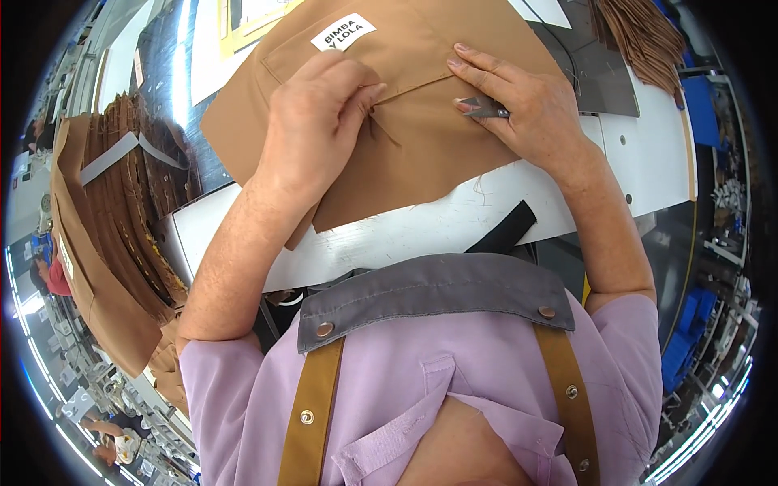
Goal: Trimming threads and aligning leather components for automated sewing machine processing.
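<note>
Pinching brown cloth (421, 154), seam (417, 90) rising rightward, near-level snips (484, 107) pointing left

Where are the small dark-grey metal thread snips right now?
In the head view, right of centre, the small dark-grey metal thread snips sit in the person's right hand, by the thumb, above the brown fabric panel.

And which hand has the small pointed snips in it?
The right hand: the snips show at its thumb, tips pointing left. The left hand shows no tool; its fingertips are pinched together at the brown fabric.
</note>
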The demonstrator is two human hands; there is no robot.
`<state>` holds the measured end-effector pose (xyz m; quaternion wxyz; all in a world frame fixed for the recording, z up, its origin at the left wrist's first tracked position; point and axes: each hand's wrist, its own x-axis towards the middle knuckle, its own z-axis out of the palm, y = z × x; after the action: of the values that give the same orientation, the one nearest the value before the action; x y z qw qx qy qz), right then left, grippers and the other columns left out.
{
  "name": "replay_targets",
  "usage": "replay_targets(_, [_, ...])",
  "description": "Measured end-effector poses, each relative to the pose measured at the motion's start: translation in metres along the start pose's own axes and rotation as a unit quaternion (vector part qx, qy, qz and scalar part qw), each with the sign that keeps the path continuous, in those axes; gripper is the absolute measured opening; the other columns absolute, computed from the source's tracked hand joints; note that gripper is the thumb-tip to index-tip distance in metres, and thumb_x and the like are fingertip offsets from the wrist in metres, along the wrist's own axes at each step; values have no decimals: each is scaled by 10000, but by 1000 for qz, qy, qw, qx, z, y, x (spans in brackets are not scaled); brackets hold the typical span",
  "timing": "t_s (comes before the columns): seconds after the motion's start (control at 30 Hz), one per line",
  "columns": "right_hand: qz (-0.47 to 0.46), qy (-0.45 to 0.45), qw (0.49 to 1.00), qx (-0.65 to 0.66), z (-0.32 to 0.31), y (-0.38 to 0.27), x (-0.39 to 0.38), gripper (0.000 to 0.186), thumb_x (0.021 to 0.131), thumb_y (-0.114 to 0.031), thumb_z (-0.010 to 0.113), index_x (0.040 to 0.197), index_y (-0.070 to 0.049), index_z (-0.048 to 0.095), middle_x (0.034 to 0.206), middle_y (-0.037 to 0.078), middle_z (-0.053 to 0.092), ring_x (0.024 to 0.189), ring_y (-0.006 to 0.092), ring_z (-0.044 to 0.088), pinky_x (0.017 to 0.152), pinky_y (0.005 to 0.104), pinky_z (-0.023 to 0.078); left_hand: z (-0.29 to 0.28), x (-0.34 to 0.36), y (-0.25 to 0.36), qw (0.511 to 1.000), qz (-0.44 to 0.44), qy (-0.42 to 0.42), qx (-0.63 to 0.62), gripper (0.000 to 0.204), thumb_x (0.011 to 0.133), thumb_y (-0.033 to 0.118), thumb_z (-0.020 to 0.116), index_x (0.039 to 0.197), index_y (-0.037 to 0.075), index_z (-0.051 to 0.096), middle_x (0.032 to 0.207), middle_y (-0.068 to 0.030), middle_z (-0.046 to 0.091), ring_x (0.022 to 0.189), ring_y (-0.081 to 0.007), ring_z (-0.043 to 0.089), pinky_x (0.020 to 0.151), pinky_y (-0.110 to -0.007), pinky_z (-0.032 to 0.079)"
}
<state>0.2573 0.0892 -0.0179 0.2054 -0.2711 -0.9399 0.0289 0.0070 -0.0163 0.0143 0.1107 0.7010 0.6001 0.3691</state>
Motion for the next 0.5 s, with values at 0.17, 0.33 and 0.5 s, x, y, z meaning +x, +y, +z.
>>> replay_targets(0.17, [2, 16, 1000, -2, 2, -1, -1, 437, 902, -369, 747, 1313, -221, 721, 1381, -64, 677, 916, 157, 738, 716, 280, 565, -15, 2, 4, 962, 80, -82, 249, 187, 898, 134, 762, 797, 24, 649, 781, -105, 588, 776, -259, 641, 693, -378, 524])
replay_targets(0.33, [19, 4, 1000, 1, 1, -2, -1, 438, 891, -396, 755, 1288, -212, 733, 1356, -62, 691, 921, 150, 740, 706, 284, 573, -18, 10, 4, 974, -11, -206, 91, 205, 936, 138, 739, 793, 16, 656, 803, -89, 638, 820, -225, 657, 722, -383, 516])
replay_targets(0.5, [15, 2, 1000, -5, 0, -4, 0, 453, 877, -418, 765, 1272, -199, 740, 1344, -62, 696, 954, 143, 742, 713, 291, 585, 9, -4, -5, 894, -108, -77, -427, 195, 1023, 185, 672, 946, 17, 732, 836, -6, 710, 733, -64, 586, 614, -254, 482])
